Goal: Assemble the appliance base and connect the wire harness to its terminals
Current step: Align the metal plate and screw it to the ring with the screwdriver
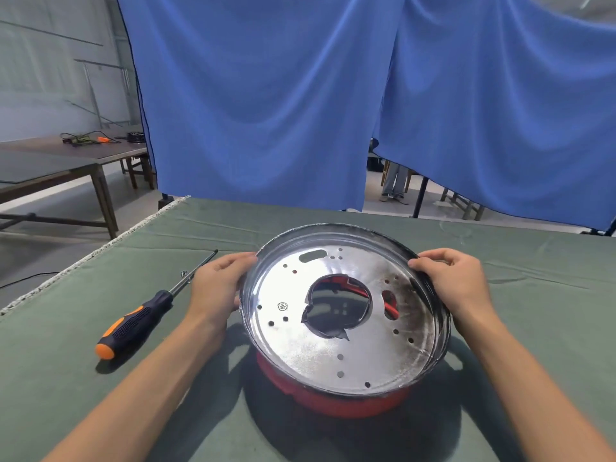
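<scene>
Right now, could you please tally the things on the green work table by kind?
Metal pans: 1
Red bases: 1
Screwdrivers: 1
Small metal fasteners beside the screwdriver shaft: a small cluster, count unclear, tallied as 1
Total: 4

2 bare forearms reach in from the bottom edge, with no sleeves showing up to where the picture cuts them off. The left hand (218, 285) and the right hand (455, 285) wear no gloves, rings or watch.
</scene>
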`<action>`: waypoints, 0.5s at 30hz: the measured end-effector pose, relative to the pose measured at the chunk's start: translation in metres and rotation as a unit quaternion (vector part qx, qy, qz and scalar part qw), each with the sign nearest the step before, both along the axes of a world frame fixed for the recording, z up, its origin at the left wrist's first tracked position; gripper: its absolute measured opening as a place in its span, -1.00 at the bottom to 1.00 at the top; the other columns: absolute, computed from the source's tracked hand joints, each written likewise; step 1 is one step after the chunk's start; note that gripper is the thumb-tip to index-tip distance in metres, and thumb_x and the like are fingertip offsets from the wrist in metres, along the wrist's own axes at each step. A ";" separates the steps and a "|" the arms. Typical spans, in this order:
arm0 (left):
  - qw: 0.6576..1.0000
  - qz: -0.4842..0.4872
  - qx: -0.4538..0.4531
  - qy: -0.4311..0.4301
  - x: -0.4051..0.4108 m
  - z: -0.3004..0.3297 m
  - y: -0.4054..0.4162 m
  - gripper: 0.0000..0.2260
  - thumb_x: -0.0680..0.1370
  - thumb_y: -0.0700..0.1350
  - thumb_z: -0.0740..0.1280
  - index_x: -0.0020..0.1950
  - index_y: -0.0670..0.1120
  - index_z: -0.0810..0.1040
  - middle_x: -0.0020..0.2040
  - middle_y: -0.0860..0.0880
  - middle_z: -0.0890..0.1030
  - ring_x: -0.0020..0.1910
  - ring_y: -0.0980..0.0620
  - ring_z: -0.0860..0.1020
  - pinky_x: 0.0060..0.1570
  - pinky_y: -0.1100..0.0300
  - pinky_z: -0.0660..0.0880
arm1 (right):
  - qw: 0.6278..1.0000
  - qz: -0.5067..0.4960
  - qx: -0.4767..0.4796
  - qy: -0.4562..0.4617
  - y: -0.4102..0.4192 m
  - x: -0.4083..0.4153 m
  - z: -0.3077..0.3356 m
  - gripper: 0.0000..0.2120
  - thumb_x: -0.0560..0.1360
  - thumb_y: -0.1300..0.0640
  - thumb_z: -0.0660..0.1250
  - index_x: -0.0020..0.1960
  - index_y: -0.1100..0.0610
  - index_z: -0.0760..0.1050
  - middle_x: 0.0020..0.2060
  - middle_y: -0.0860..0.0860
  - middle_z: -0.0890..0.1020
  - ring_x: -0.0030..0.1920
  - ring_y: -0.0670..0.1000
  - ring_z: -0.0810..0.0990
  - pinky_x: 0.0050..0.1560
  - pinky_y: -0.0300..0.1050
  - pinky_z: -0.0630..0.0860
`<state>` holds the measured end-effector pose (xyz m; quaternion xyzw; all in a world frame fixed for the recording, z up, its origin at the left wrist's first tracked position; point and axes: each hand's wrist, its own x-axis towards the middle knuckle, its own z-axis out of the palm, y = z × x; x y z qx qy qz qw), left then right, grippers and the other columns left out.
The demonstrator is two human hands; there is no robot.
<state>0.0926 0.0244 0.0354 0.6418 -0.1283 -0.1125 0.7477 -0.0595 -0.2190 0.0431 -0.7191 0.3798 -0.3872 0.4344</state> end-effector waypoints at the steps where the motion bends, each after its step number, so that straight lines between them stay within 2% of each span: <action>1: 1.000 -0.007 0.016 -0.016 -0.002 0.000 -0.001 -0.90 0.50 -0.26 0.35 -0.03 -0.18 0.63 -0.26 -0.05 0.64 -0.32 0.03 0.56 -0.36 0.24 0.50 | 1.000 -0.004 -0.007 0.015 -0.001 0.000 0.000 -0.91 0.29 0.15 0.50 -0.31 0.03 0.59 -0.33 -0.02 0.66 -0.26 0.04 0.59 -0.13 -0.07 0.51; 3: 0.998 -0.022 0.039 -0.048 -0.006 0.001 -0.003 -0.82 0.47 -0.35 0.34 0.02 -0.17 0.61 -0.13 -0.08 0.65 -0.17 -0.04 0.60 -0.11 0.10 0.55 | 0.998 -0.012 -0.027 0.056 -0.002 0.000 0.000 -0.90 0.31 0.15 0.47 -0.33 0.02 0.57 -0.34 -0.06 0.64 -0.24 0.04 0.59 -0.16 -0.09 0.48; 4: 0.996 -0.026 0.050 -0.063 -0.007 0.000 -0.004 -0.78 0.47 -0.40 0.32 -0.01 -0.13 0.61 -0.14 -0.04 0.66 -0.17 -0.02 0.61 -0.10 0.12 0.56 | 0.996 -0.018 -0.040 0.076 -0.002 -0.001 0.000 -0.88 0.32 0.15 0.46 -0.35 0.01 0.56 -0.35 -0.09 0.63 -0.23 0.04 0.58 -0.19 -0.12 0.45; 7: 0.995 -0.039 0.056 -0.070 -0.011 0.000 -0.006 -0.70 0.46 -0.46 0.28 -0.13 -0.07 0.61 -0.32 0.09 0.66 -0.37 0.15 0.61 -0.33 0.32 0.57 | 0.990 -0.028 -0.074 0.118 -0.001 -0.004 -0.001 -0.85 0.33 0.15 0.43 -0.37 -0.01 0.53 -0.39 -0.16 0.59 -0.23 0.02 0.58 -0.27 -0.17 0.34; 10: 0.999 -0.048 0.009 -0.005 -0.011 -0.003 -0.009 -0.68 0.47 -0.48 0.23 -0.23 -0.10 0.62 -0.45 0.04 0.63 -0.53 0.14 0.55 -0.50 0.35 0.49 | 0.986 -0.037 -0.087 0.134 0.001 -0.005 -0.003 -0.94 0.33 0.11 0.42 -0.30 0.00 0.56 -0.37 -0.17 0.60 -0.20 0.04 0.58 -0.26 -0.15 0.36; 13: 0.997 -0.052 -0.018 0.048 -0.008 -0.005 -0.010 -0.71 0.48 -0.46 0.24 -0.22 -0.13 0.63 -0.44 -0.03 0.63 -0.54 0.09 0.53 -0.51 0.32 0.48 | 0.984 -0.055 -0.105 0.131 0.001 -0.006 -0.001 -0.95 0.33 0.05 0.41 -0.24 0.01 0.57 -0.34 -0.16 0.63 -0.18 0.04 0.59 -0.22 -0.11 0.44; 15: 0.997 -0.049 -0.018 0.058 -0.003 -0.006 -0.011 -0.74 0.47 -0.44 0.26 -0.20 -0.14 0.64 -0.42 -0.05 0.64 -0.52 0.07 0.55 -0.48 0.30 0.51 | 0.985 -0.047 -0.106 0.129 0.001 -0.006 -0.001 -0.96 0.33 0.07 0.41 -0.23 0.01 0.57 -0.33 -0.15 0.64 -0.18 0.05 0.61 -0.19 -0.09 0.49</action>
